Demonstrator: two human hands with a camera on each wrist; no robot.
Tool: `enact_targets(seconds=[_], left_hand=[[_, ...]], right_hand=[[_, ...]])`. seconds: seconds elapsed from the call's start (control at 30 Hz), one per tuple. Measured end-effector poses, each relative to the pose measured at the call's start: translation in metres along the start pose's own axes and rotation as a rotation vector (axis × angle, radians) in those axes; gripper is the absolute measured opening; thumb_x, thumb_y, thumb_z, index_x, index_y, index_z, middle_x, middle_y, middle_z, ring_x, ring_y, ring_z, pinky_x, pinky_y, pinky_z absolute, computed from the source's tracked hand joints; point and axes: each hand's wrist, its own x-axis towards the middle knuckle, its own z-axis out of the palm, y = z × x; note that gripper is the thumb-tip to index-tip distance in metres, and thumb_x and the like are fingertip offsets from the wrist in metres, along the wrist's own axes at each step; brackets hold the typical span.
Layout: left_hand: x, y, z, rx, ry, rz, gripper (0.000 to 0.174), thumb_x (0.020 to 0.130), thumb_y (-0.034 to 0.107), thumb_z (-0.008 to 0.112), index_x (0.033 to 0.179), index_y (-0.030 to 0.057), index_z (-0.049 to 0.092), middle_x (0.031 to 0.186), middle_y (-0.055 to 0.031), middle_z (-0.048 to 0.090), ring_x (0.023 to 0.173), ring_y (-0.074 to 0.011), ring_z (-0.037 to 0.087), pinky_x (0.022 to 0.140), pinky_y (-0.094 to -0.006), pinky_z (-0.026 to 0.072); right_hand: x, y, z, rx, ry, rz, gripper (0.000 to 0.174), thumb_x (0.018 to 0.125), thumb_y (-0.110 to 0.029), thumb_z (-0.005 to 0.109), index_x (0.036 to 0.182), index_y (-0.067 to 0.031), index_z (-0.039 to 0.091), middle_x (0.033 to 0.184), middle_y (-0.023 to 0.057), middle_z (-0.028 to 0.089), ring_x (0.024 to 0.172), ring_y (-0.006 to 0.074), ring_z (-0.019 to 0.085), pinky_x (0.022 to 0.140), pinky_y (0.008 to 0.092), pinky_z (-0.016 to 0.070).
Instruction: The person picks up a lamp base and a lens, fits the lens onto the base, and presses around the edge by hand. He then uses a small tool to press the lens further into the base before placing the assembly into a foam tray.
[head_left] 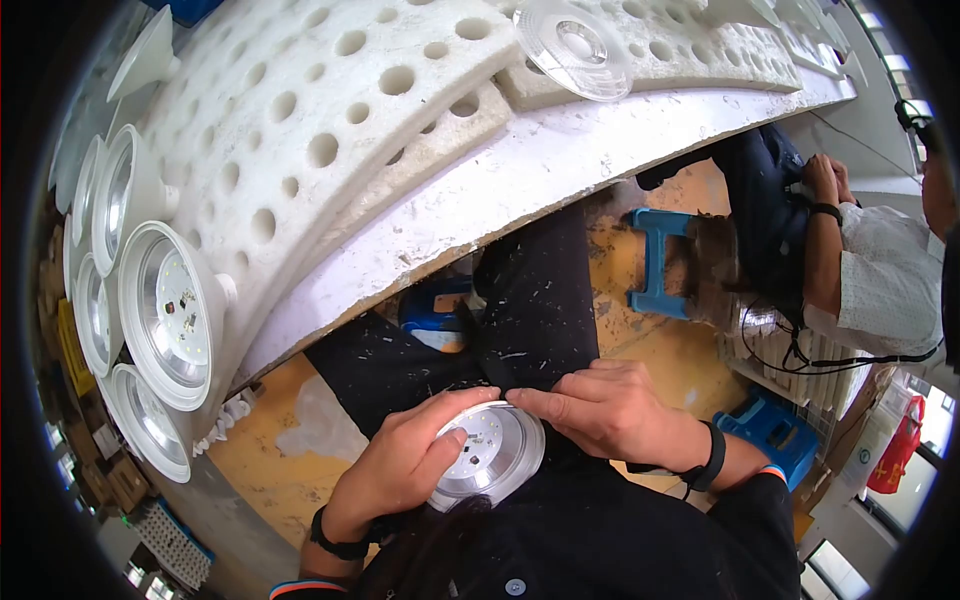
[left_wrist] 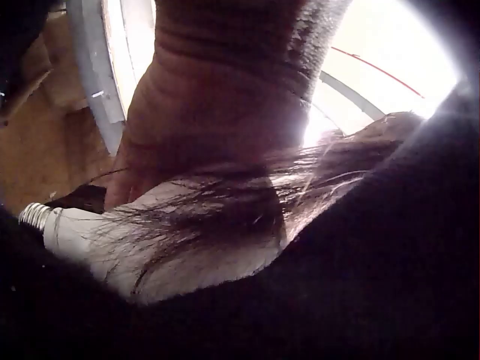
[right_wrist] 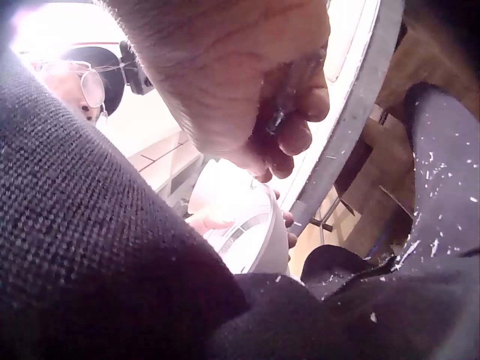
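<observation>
My left hand (head_left: 405,455) grips a white LED lamp (head_left: 520,452) by its side, thumb over the rim, above the lap. The lamp's open face points up and shows a round board (head_left: 477,447) with small LEDs inside a shiny reflector. In the left wrist view its metal screw base (left_wrist: 34,217) sticks out, and dark hair hangs across the white housing. My right hand (head_left: 620,410) is at the lamp's far rim, index fingertip right at the edge. Curled fingers in the right wrist view hold a small shiny object (right_wrist: 277,120); its kind I cannot tell.
White foam blocks (head_left: 330,95) with round holes lie on the table (head_left: 420,235). Several similar lamps (head_left: 170,315) stand at the left. A clear ridged disc (head_left: 575,45) rests on the foam's edge. Another person (head_left: 890,260) sits at the right, near a blue stool (head_left: 655,265).
</observation>
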Motion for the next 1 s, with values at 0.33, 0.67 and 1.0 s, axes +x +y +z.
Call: enact_targets(seconds=[0.33,0.67,1.0], left_hand=[[-0.001,0.007,0.010,0.250,0.073,0.041,0.037,0.087,0.003,0.052,0.124,0.0003,0.054,0.113,-0.0240,0.064,0.100,-0.0411,0.064,0.086,-0.0451,0.0521],[0.007,0.002,0.005,0.198,0.018,0.036,0.035,0.088,0.005,0.051,0.123,0.0008,0.054,0.110,-0.0234,0.064,0.098,-0.0427,0.063,0.083,-0.0460,0.0521],[0.010,0.000,0.004,0.144,0.024,0.020,0.033,0.089,0.005,0.049,0.122,0.0011,0.055,0.109,-0.0224,0.065,0.098,-0.0415,0.064,0.084,-0.0446,0.0518]], right_hand=[[0.013,-0.018,-0.032,-0.154,-0.261,0.004,0.041,0.074,-0.011,0.062,0.114,-0.0031,0.063,0.070,0.0021,0.053,0.059,0.0167,0.060,0.053,0.0296,0.0488],[0.023,-0.010,-0.038,-0.129,-0.323,-0.080,0.026,0.076,-0.012,0.060,0.100,-0.0024,0.059,0.072,0.0048,0.055,0.061,0.0193,0.063,0.051,0.0318,0.0496],[0.030,-0.004,-0.020,-0.032,-0.259,-0.088,0.018,0.077,-0.010,0.061,0.094,-0.0048,0.057,0.072,0.0062,0.056,0.063,0.0232,0.065,0.051,0.0345,0.0505]])
